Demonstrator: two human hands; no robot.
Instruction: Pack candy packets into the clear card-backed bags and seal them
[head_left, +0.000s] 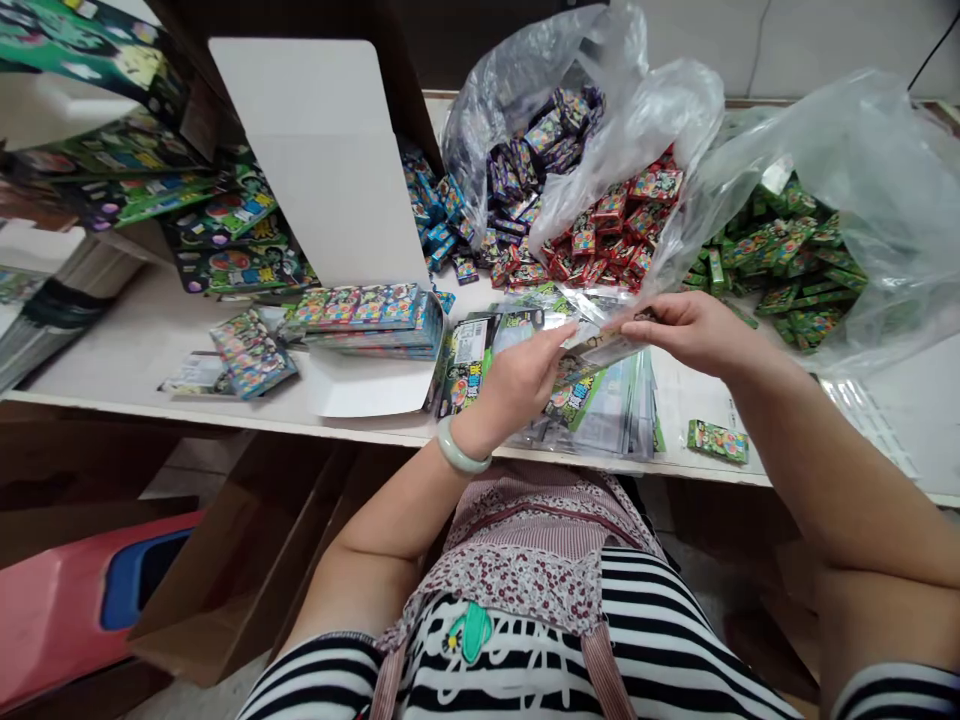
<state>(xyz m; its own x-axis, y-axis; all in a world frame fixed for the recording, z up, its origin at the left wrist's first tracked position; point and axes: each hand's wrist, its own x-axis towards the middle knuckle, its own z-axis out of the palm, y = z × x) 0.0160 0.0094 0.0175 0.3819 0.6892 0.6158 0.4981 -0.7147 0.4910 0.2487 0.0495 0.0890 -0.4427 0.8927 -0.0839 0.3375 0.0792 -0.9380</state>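
Both hands are on one clear plastic packet (596, 352) with a printed label, held just above a stack of similar flat packets (619, 405). My left hand (525, 375), with a pale bangle on its wrist, grips the near left end of it. At the other end, the fingers of my right hand (690, 330) pinch the packet's edge. Left of the stack, an open white-lined carton (375, 385) holds rows of small colourful boxes (367, 308). One small green box (718, 441) lies alone by the table's front edge, below my right forearm.
Clear plastic bags at the back hold purple boxes (540, 140), red boxes (619, 225) and green boxes (806, 255). Blue boxes (435, 215) lie behind the carton's raised lid (322, 160). Printed cartons (232, 230) are piled at left. Below stand a brown cardboard box (225, 560) and a pink stool (60, 610).
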